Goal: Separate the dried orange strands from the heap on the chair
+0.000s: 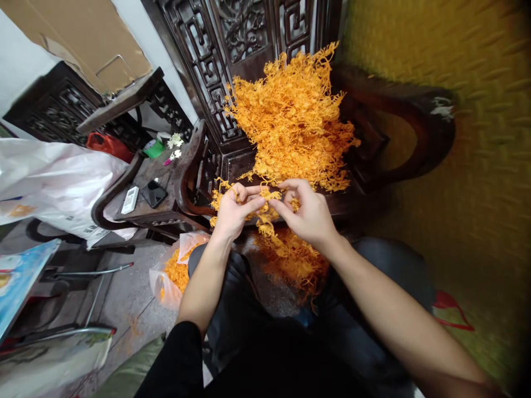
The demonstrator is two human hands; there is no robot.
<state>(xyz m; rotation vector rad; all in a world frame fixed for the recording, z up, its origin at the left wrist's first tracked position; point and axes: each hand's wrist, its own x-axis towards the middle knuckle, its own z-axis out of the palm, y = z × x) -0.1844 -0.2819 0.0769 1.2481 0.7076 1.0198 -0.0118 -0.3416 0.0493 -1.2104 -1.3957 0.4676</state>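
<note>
My left hand [237,210] and my right hand [307,213] meet in front of a dark carved wooden chair, thumbs and fingers pinched. Between them they hold an orange stringy piece [267,221], branched and knobbly, that dangles below the fingertips. Its exact kind is unclear. Just beyond the hands, a large heap of similar orange pieces [294,121] covers the chair seat and leans on the backrest [244,33]. More orange pieces [296,262] lie lower down, between my knees. Part of the held piece is hidden by my fingers.
Left of my legs stands a clear plastic bag [156,282] with orange pieces inside. A wooden side table [153,171] carries a black phone [154,193], a white device [130,200] and a green tape roll [154,148]. The chair's curved armrest [440,132] is at right.
</note>
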